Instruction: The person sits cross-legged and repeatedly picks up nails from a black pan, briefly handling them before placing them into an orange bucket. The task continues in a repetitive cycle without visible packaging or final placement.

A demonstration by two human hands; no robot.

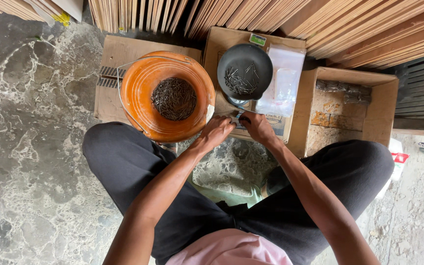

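Both hands meet at the cardboard box's (251, 128) near edge below the black bowl (245, 68), beside the orange bucket (168, 95). Left hand (215, 131) and right hand (257, 126) curl downward; what either grip holds, I cannot tell. Open floor (30, 147) lies left.

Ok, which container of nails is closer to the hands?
The black bowl, just above both hands; the orange bucket sits further to the left.
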